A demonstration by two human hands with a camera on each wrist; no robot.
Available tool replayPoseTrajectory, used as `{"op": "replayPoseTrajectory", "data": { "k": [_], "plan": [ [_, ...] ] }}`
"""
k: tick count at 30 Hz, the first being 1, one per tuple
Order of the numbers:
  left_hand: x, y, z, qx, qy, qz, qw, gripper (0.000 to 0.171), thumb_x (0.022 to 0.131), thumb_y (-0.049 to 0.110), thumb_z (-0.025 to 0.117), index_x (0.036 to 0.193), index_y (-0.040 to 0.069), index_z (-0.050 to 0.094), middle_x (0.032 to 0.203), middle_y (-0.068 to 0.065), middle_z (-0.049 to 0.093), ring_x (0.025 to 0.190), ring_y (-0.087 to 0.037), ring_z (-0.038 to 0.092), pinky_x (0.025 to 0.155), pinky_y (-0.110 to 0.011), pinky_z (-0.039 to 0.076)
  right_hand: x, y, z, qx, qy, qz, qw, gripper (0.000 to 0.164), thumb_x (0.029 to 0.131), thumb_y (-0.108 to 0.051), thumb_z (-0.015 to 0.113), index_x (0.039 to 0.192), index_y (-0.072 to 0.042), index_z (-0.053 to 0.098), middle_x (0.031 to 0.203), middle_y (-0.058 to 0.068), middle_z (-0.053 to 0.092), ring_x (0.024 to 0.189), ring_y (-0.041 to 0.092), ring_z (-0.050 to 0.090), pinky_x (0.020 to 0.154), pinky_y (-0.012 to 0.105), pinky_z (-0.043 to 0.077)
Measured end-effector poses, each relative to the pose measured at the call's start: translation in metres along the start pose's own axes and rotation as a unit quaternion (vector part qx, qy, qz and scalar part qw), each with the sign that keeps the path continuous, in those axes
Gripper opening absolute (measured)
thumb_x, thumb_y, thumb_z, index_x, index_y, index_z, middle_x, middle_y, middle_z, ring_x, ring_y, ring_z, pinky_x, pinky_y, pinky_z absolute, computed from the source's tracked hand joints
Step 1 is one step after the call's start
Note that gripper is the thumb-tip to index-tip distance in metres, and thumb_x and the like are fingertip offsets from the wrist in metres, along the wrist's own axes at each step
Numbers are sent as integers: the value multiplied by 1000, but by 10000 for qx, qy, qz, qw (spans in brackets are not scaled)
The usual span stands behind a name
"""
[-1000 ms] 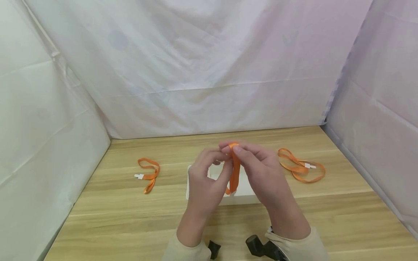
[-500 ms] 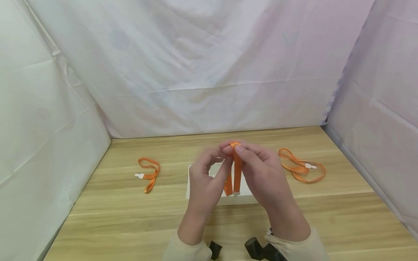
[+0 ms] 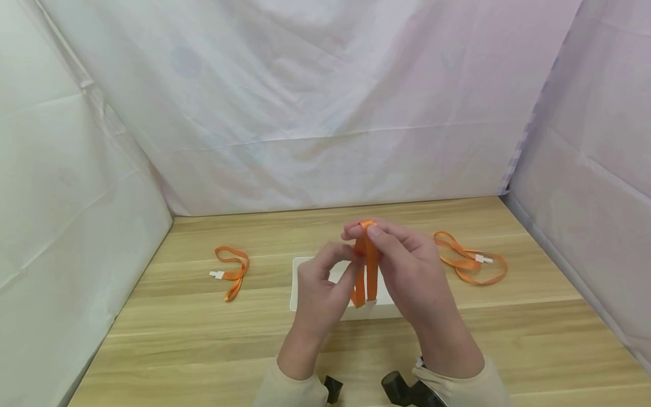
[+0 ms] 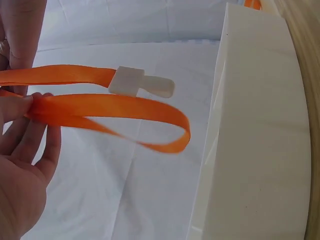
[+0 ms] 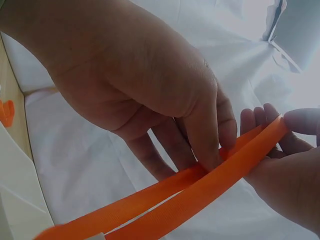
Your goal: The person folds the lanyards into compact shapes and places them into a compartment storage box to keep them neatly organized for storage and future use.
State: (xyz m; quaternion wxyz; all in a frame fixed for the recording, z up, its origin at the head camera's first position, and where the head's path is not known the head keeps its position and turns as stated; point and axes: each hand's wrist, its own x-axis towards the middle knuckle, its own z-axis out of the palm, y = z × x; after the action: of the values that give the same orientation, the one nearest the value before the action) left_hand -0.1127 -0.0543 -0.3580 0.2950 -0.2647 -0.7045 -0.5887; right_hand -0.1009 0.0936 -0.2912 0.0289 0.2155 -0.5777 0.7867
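Observation:
An orange lanyard (image 3: pixel 372 277) hangs doubled from both hands above a white box. My right hand (image 3: pixel 414 265) pinches its top fold between thumb and fingers. Just below, my left hand (image 3: pixel 322 288) pinches the strap between thumb and fingertips. In the left wrist view, a loop of the strap (image 4: pixel 120 105) extends from the left fingertips, beside a strand ending in a white plastic clip (image 4: pixel 127 80). The right wrist view has the left hand (image 5: pixel 165 80) gripping the bands partway along, while the right hand (image 5: pixel 290 175) holds their far end.
Behind the hands the white box (image 3: pixel 373 312) stands on the wooden table (image 3: pixel 193 339), partly hidden. Another orange lanyard (image 3: pixel 234 276) lies to the left, and one more lanyard (image 3: pixel 465 264) to the right. White cloth (image 3: pixel 325 113) encloses the back and sides.
The hanging bands, overlapping a second ago, now show apart. My left fingertips have dropped slightly from the right ones along the strap. The right hand has barely moved.

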Motion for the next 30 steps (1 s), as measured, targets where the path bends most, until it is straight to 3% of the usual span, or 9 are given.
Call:
{"op": "replayPoseTrajectory", "data": {
  "k": [7,12,18,22,25,30],
  "plan": [
    [-2,-4,-2,-342,-513,-47,9981,14,98,-6,66,101,0,79,89,-14,81,80,-23,76,84,-33,64,0,0,0,-121,109,76,9998,28,110,-11,56,108,-14,84,105,-1,81,120,29,68,107,31,54],
    [-3,-6,-3,-744,-960,185,9924,19,100,-8,60,110,-2,75,97,-17,80,86,-24,75,87,-34,64,1,-1,1,-435,262,98,9987,28,110,-11,56,108,-14,84,109,1,81,121,28,68,103,31,55],
    [-4,-7,-1,-707,-1069,282,9914,14,101,-3,66,109,-1,77,101,-15,81,95,-23,78,90,-34,64,1,-2,2,-919,445,271,9944,25,109,-14,58,109,-8,82,116,6,80,125,29,66,97,33,58],
    [-6,-7,-2,-806,-1091,155,9906,12,99,-3,69,105,0,79,100,-15,81,96,-23,77,91,-34,64,0,-1,1,-1322,592,376,9887,25,110,-17,58,113,-5,80,122,10,79,129,27,66,103,34,53],
    [-6,-8,-2,-931,-1146,129,9890,10,97,-3,72,102,0,79,97,-15,81,94,-22,76,90,-34,63,0,-1,0,-1437,647,385,9867,26,110,-17,58,117,-3,78,121,9,78,129,26,65,110,36,48],
    [-6,-7,0,-1001,-1241,123,9871,8,95,-3,75,101,1,79,93,-14,80,93,-21,75,90,-34,63,0,0,-2,-1450,619,335,9869,27,110,-17,58,122,-3,77,115,1,79,126,26,65,107,36,49]
  ]
}}
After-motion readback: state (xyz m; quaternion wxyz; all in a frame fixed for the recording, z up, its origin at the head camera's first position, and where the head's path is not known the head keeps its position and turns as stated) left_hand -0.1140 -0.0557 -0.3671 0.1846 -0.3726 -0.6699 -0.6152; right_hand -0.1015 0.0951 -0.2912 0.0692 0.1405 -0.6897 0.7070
